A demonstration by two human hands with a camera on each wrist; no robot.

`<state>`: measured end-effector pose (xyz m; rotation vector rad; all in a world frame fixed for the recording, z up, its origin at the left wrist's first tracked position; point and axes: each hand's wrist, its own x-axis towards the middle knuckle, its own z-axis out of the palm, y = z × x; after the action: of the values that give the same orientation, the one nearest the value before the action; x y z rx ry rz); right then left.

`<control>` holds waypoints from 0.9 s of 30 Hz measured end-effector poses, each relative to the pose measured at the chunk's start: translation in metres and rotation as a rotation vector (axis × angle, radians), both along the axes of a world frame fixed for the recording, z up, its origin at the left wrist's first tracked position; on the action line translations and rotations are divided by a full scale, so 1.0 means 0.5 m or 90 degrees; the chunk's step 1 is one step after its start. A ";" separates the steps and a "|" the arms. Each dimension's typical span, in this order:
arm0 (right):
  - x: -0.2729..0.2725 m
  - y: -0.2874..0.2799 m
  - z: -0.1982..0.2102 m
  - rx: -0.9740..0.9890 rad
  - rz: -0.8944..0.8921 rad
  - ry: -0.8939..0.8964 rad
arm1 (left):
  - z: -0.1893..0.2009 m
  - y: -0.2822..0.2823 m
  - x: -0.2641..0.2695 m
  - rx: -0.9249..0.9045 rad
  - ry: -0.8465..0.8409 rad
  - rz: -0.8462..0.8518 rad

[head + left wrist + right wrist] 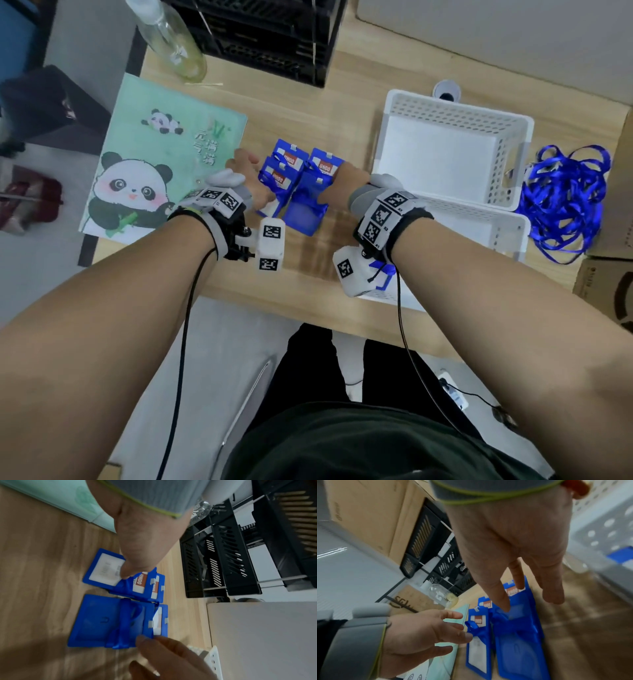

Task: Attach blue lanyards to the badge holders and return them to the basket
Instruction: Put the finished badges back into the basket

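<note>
Several blue badge holders (301, 185) lie in two overlapping rows on the wooden table (308, 281), some with blue strap loops (125, 622) across them. My left hand (255, 178) reaches the left row with spread, straight fingers; in the left wrist view its fingertips (125, 573) touch a holder with a white card. My right hand (337, 178) is on the right row, fingers (505, 607) straight and pointing down onto a holder. It holds nothing. A tangled pile of blue lanyards (565, 202) lies right of the white basket (513, 161), whose inside shows nothing.
A second white basket (496, 236) sits nearer, with something blue (383, 274) in it. A green panda folder (154, 161) lies to the left. Black crates (267, 34) and a glass bottle (171, 37) stand at the back; cardboard boxes (609, 274) on the right.
</note>
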<state>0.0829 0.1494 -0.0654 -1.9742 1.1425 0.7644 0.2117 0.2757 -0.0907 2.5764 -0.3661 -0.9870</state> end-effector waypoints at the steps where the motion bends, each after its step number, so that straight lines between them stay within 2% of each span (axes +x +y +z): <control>1: 0.000 0.002 -0.004 0.007 0.004 0.017 | -0.001 0.003 0.003 0.010 0.021 -0.035; 6: -0.001 -0.006 -0.041 0.070 -0.175 -0.061 | -0.015 -0.008 0.022 -0.025 0.046 -0.077; 12: 0.002 -0.005 -0.056 0.089 -0.280 -0.118 | -0.020 -0.023 0.024 -0.049 0.039 -0.091; 19: -0.009 0.003 -0.057 0.113 -0.273 -0.184 | -0.012 -0.022 0.017 -0.090 0.099 -0.069; 27: -0.033 -0.032 0.011 0.059 -0.222 -0.248 | 0.061 -0.030 -0.001 -0.141 0.125 0.004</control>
<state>0.0664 0.1336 -0.0599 -1.6869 1.1440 0.2328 0.2112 0.2610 -0.0604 2.2608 -0.3907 -1.1182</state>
